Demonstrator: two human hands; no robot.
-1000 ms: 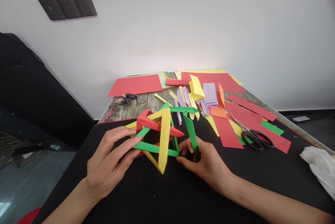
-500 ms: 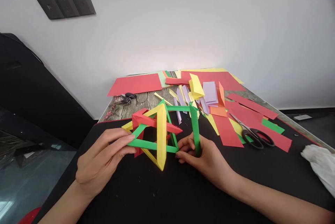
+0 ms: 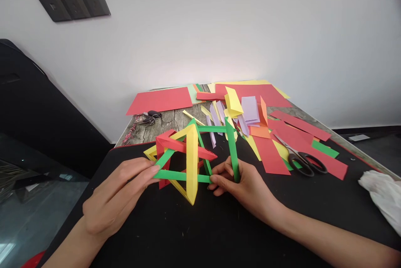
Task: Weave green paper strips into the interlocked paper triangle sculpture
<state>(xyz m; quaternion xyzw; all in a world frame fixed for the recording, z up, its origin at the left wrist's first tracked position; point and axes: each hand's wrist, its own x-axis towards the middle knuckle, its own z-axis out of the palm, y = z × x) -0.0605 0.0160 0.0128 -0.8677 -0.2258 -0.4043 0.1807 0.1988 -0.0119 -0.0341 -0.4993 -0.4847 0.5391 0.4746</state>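
Folded strips of green, yellow and red paper interlock into an open paper frame (image 3: pixel 192 163) above a black mat (image 3: pixel 200 234). My left hand (image 3: pixel 120 195) pinches the left corner of its green strips between thumb and fingers. With thumb and fingertips, my right hand (image 3: pixel 236 180) grips the lower right end of the front green strip. A separate-looking upright green strip (image 3: pixel 232 147) passes down against the right hand's fingers; its top meets another green strip running left. Yellow triangular parts stand at the front, and red ones cross behind and between them.
Scissors (image 3: pixel 305 161) lie on red paper strips (image 3: pixel 328 159) at the right. Folded yellow (image 3: pixel 233 103) and purple paper (image 3: pixel 249 109) pieces sit behind the frame. Keys (image 3: pixel 151 117) rest at the back left beside a red sheet (image 3: pixel 161 100). A white crumpled tissue (image 3: pixel 380 195) is far right.
The camera view has shifted slightly. The right thumb now presses more on the green corner, and the left fingers have moved slightly along the left corner. Both hands keep their hold.
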